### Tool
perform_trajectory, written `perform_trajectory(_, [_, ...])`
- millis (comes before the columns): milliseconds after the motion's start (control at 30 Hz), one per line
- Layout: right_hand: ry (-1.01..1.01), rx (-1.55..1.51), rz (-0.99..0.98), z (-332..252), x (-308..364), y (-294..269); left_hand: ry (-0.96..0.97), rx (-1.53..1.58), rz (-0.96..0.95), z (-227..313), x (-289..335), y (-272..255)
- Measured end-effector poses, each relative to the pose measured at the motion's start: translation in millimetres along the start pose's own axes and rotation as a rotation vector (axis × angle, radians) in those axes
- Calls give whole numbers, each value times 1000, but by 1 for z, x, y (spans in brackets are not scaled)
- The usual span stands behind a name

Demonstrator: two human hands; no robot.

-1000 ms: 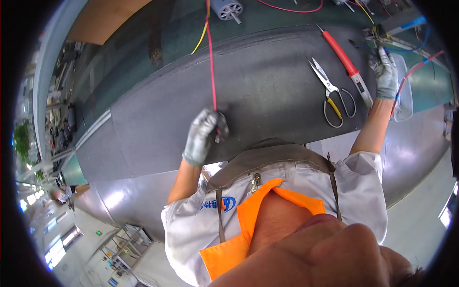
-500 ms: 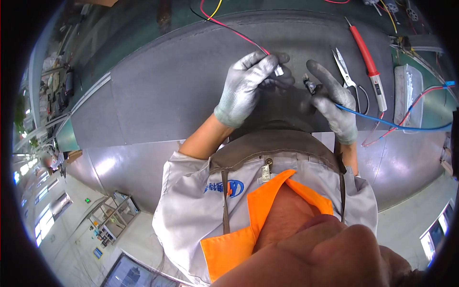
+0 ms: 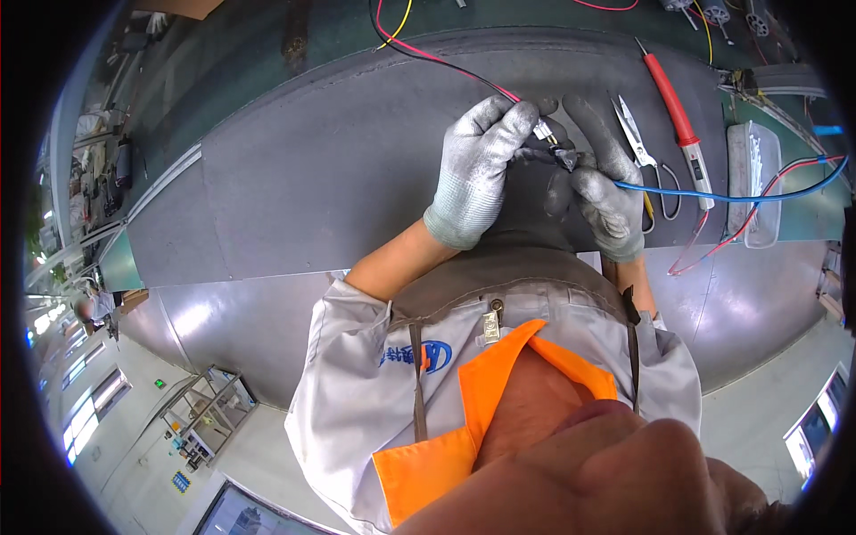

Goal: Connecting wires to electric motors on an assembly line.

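Observation:
My gloved left hand (image 3: pixel 477 174) pinches a small white connector (image 3: pixel 542 131) on a pair of red and black wires (image 3: pixel 464 73), which run up toward the far side of the bench. In my gloved right hand (image 3: pixel 606 201) is a small black end piece (image 3: pixel 565 160) joined to a blue wire (image 3: pixel 695 193). The two pieces meet or nearly meet between my hands; whether they are joined I cannot tell. Some of my fingers are in shadow behind them. Scissors (image 3: pixel 635 134) lie just right of my right hand, partly covering a yellow-handled tool (image 3: pixel 648 214).
Beyond the scissors lies a red soldering iron-like tool (image 3: pixel 670 98) with a pale handle. A clear plastic box (image 3: pixel 761 227) of white pieces stands at the bench's right. The blue and red wires cross over it. Several metal parts (image 3: pixel 713 12) sit at the far right.
My hands have come together, bringing the black end piece up to the white connector. My right hand's spread fingers have drawn in, and my left hand has shifted slightly right.

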State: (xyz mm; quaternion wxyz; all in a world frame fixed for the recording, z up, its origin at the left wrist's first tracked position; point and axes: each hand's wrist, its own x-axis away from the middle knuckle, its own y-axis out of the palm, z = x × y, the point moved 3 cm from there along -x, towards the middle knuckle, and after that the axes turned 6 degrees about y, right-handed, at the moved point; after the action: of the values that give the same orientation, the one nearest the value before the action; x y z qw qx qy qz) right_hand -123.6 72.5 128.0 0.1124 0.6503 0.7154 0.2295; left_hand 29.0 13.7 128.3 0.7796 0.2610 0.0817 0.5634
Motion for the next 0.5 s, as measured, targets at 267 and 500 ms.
perform_trajectory(267, [-65, 68, 37, 4, 2, -1, 6, -46, 47, 1, 5, 5])
perform_trajectory(500, [-83, 88, 35, 5, -1, -1, -107, 196, -16, 5, 8, 9])
